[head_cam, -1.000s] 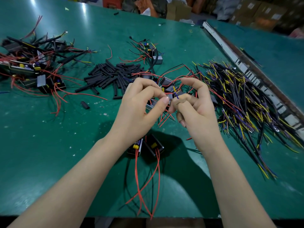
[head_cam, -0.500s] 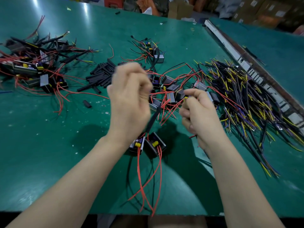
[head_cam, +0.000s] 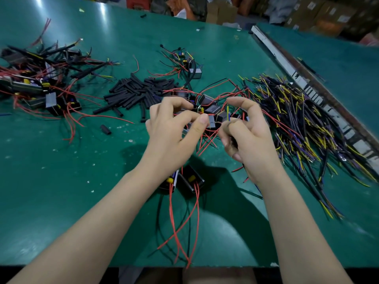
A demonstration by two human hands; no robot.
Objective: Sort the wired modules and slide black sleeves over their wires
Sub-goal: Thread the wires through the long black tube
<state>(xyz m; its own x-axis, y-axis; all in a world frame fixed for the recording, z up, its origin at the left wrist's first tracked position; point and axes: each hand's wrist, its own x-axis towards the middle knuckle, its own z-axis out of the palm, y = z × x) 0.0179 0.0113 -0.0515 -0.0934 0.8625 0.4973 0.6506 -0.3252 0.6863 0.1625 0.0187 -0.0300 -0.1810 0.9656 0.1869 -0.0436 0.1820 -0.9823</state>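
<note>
Left hand (head_cam: 174,130) drops back beside right hand (head_cam: 246,132), both pinching wires (head_cam: 209,138) above the modules (head_cam: 207,105); another sleeve (head_cam: 233,141) threading begins

Single head-worn wide-angle view, directed forward and downward, set close above green table (head_cam: 61,181), far edge included

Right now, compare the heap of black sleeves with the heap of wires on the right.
The black sleeves are short, thick, plain black tubes; the wires on the right are long, thin strands in black, yellow and purple. The sleeve heap is the smaller one; the wire heap spreads much wider. Both lie loose on the green table.
</note>
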